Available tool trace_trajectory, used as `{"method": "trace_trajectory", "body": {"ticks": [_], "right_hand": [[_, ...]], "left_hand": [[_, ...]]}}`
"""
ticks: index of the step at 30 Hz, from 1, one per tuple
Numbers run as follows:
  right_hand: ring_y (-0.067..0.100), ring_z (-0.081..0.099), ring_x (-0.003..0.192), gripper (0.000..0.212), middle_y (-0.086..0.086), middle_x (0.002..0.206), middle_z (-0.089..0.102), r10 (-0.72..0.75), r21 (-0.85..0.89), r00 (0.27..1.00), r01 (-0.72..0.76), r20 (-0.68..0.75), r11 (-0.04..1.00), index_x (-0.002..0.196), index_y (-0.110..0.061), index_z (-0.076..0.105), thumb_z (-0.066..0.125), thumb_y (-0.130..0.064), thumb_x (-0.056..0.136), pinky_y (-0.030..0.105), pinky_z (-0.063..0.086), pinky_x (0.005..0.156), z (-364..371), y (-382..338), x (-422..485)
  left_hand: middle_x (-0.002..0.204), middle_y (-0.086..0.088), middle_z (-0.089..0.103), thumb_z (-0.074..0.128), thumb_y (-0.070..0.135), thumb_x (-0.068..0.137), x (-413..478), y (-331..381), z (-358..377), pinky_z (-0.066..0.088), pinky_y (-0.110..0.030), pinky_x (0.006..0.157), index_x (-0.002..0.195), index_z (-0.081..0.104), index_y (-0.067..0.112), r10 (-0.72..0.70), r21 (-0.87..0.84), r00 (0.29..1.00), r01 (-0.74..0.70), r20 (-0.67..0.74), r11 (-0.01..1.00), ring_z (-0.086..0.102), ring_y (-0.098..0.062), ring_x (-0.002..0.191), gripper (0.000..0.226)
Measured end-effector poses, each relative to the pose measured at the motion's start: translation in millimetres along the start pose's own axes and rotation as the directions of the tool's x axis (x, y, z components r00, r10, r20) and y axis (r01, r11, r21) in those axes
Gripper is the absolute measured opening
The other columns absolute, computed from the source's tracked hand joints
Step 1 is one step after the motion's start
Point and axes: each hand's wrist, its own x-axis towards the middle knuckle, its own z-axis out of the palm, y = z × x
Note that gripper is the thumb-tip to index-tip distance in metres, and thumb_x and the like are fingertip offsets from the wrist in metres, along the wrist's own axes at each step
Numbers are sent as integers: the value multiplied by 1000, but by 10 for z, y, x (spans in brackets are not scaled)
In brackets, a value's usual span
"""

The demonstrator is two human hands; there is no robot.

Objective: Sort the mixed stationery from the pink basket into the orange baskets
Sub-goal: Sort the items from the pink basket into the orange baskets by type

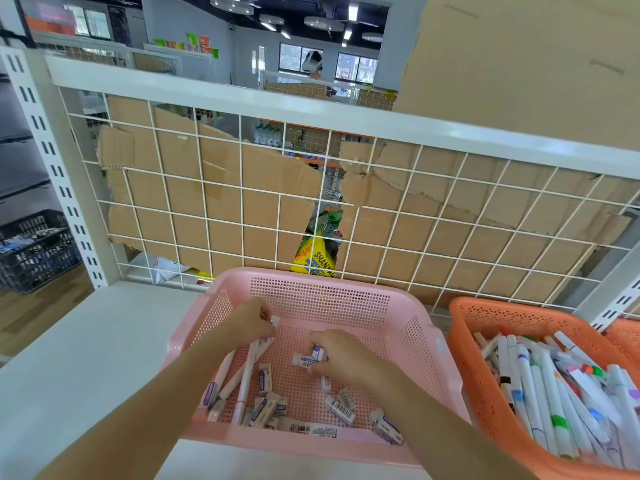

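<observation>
My L hand (251,322) in pink basket (311,276), pinching small eraser (274,320) at 11 o'clock, my R hand (341,360) gripping eraser bundle (310,357) near centre, loose erasers (266,408) + pens (244,379) at 7 o'clock, orange basket (465,344) w/ markers (540,393) at 3 o'clock

Yellow bag (317,259) behind wire grid (242,202): dark capitals "SHANY", running slantwise; red letters beside them only partly legible. Erasers (341,405) in pink basket (311,272): barcode stickers and purple labels, digits and print too small and blurred to read
</observation>
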Motion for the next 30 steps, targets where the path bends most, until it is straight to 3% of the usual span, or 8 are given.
{"method": "trace_trajectory", "body": {"ticks": [4, 9, 17, 20, 23, 27, 30], "right_hand": [[18, 46, 86, 28, -2, 95, 48, -2, -85, 999, 5, 38, 996, 109, -15, 56, 65, -30, 87, 26, 32, 59, 0, 28, -2], [18, 45, 84, 29, 0, 95, 46, -2, -87, 999, 5, 39, 996, 111, -11, 55, 64, -26, 87, 31, 33, 60, -41, 6, -6], [17, 46, 81, 18, 0, 94, 51, 7, 150, 997, 6, -83, 989, 93, -18, 50, 66, -17, 84, 24, 32, 58, -92, 18, -5], [17, 48, 79, 17, 2, 94, 53, 16, 195, 995, 5, -102, 981, 93, -18, 49, 64, -19, 86, 26, 35, 58, -114, 41, -20], [21, 55, 83, 18, 4, 99, 56, 38, 203, 990, -9, -136, 979, 92, -22, 48, 63, -15, 85, 29, 43, 65, -170, 53, -29], [22, 53, 80, 26, 10, 107, 57, 40, 135, 986, -18, -164, 991, 116, -19, 45, 54, -16, 92, 28, 36, 59, -258, 48, -75], [23, 52, 109, 36, 10, 130, 52, 42, 74, 973, -25, -228, 997, 132, -16, 41, 48, -17, 97, 28, 38, 75, -352, 72, -160]], "left_hand": [[92, -10, 58, 64, 4, 80, 13, 5, -25, 46, -26, 63, 98, 53, 7, -37, -43, 999, 36, -20, 998, 56, -20, 77, 21], [101, -12, 59, 64, 2, 81, -16, 30, -47, 50, -22, 57, 109, 56, 4, 23, -121, 1000, -23, 2, 992, 59, -17, 70, 29], [95, -11, 63, 67, 4, 80, -87, 156, -129, 50, -33, 78, 103, 63, 1, 126, -43, 991, -128, -39, 991, 59, -25, 87, 23], [81, -3, 59, 67, 3, 80, -132, 211, -171, 44, -23, 67, 92, 62, 5, 179, -40, 982, -181, -60, 983, 55, -21, 79, 13], [77, 4, 56, 67, -1, 79, -199, 251, -203, 39, -13, 63, 89, 60, 11, 218, -68, 972, -223, -84, 972, 53, -14, 75, 17], [74, 7, 57, 67, -2, 78, -325, 259, -236, 38, -6, 57, 83, 59, 15, 281, -45, 954, -287, -104, 957, 53, -6, 68, 19], [73, 11, 57, 66, -1, 80, -426, 279, -257, 39, -5, 58, 84, 58, 16, 329, -49, 935, -338, -132, 940, 53, -3, 68, 19]]}}
